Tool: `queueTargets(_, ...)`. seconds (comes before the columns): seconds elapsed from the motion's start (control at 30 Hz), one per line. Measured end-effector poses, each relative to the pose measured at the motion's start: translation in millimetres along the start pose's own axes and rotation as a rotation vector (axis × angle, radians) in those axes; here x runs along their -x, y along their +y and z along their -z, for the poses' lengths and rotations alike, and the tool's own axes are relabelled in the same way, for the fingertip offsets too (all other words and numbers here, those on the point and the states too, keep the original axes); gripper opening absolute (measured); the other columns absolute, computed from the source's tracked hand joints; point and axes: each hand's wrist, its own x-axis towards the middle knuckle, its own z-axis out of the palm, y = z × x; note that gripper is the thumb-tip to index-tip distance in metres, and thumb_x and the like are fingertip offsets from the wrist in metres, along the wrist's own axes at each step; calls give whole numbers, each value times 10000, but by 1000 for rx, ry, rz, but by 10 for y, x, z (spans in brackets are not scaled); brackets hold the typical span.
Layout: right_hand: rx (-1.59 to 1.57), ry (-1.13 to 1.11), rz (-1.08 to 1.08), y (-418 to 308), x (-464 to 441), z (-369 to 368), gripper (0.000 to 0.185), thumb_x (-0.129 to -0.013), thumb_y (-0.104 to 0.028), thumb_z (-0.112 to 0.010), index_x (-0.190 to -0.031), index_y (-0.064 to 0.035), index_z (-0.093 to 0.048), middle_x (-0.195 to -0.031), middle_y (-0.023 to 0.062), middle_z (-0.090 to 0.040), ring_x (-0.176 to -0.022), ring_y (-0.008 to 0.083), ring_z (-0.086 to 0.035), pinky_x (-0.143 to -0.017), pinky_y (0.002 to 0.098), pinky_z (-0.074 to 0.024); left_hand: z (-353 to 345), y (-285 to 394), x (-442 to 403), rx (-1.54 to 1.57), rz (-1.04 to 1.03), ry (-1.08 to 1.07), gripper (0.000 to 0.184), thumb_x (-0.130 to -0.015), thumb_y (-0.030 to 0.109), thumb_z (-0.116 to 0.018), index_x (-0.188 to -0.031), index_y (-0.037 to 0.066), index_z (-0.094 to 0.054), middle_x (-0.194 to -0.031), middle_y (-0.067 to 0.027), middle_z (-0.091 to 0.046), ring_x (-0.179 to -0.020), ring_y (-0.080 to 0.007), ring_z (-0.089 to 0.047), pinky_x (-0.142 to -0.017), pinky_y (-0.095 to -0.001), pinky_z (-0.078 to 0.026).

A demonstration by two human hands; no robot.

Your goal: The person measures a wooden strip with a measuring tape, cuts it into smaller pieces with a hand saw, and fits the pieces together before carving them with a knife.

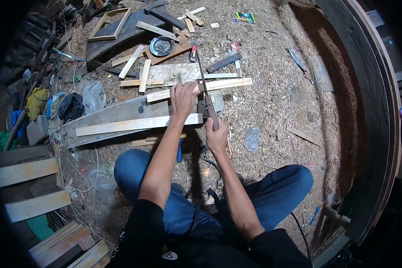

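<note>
My right hand (217, 136) is wrapped round the handle of a hand saw (206, 89), whose narrow blade points away from me. The blade lies across a long pale wood strip (230, 83) near its middle. Just left of the blade, my left hand (183, 99) presses down on that strip, thumb toward the saw. Beneath is a grey wooden board (134, 115) on the ground. Another pale strip (134, 124) rests on the board, nearer to me, passing under my left wrist.
Beyond the board are short wood pieces, a round metal dish (161, 46), a red screwdriver (193, 50) and a wooden frame (110, 24). Plastic bags (94, 96) lie at left. Stacked planks (38, 208) stand at lower left. A dark curved panel (375, 111) borders the right.
</note>
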Motion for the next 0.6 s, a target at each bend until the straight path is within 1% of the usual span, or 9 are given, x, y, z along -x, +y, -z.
queueTargets(0.13,9,20,1,-9,380,129,354,-943,-325,-590,-834,12,-591,-572,140,-507,-510,227,-503,-526,400,-424,37,7,-74,39,46,-33,348,-834,294,-689,-1136,120,-696,-1075,-28,-684,-925,-242,-576,-891,-390,-383)
queueTargets(0.17,-31,0,-57,-20,513,223,348,-944,-316,-584,-829,13,-587,-570,128,-499,-522,192,-505,-520,385,-419,41,20,-30,40,71,-55,345,-829,292,-696,-1133,127,-701,-1080,-32,-686,-928,-245,-577,-888,-390,-382)
queueTargets(0.23,68,54,-14,-47,722,383,350,-939,-308,-582,-802,14,-577,-567,113,-485,-532,161,-481,-514,376,-405,12,29,-50,72,103,-51,345,-825,293,-702,-1132,134,-704,-1078,-36,-687,-931,-246,-577,-885,-387,-381)
queueTargets(0.3,33,37,-110,-176,1033,604,353,-934,-296,-587,-768,15,-561,-563,111,-473,-535,158,-457,-512,380,-392,-73,-7,-36,15,143,-56,337,-823,294,-709,-1127,149,-708,-1079,-39,-689,-926,-248,-580,-870,-378,-381)
queueTargets(0.33,97,72,-46,-89,1156,695,359,-927,-292,-597,-738,11,-552,-551,108,-467,-526,161,-454,-507,387,-388,11,55,-67,22,161,-93,339,-828,300,-707,-1136,160,-701,-1092,-45,-686,-950,-254,-592,-874,-383,-390)
queueTargets(0.4,83,80,-22,-256,1188,812,364,-921,-296,-609,-724,3,-544,-543,109,-454,-520,157,-453,-502,384,-386,134,28,-55,80,160,-135,339,-842,301,-693,-1157,175,-691,-1093,-53,-685,-989,-260,-602,-882,-392,-399)
queueTargets(0.43,68,82,1,-352,1129,812,364,-921,-296,-609,-724,3,-544,-543,109,-454,-520,157,-453,-502,384,-386,161,-19,-51,117,157,-110,351,-852,301,-681,-1181,177,-677,-1092,-57,-685,-1015,-266,-606,-885,-398,-408)
queueTargets(0.53,114,51,21,-572,1063,859,385,-918,-313,-621,-707,-5,-531,-544,128,-450,-511,174,-452,-500,385,-385,411,-130,-170,46,169,-19,359,-864,318,-668,-1187,161,-670,-1082,-62,-679,-980,-268,-606,-848,-403,-412)
queueTargets(0.6,115,21,78,-680,1018,818,393,-916,-322,-631,-708,-6,-522,-556,155,-459,-500,201,-455,-502,388,-386,614,-248,-291,-11,170,-45,371,-868,325,-664,-1202,162,-670,-1034,-66,-672,-949,-272,-603,-834,-411,-406)
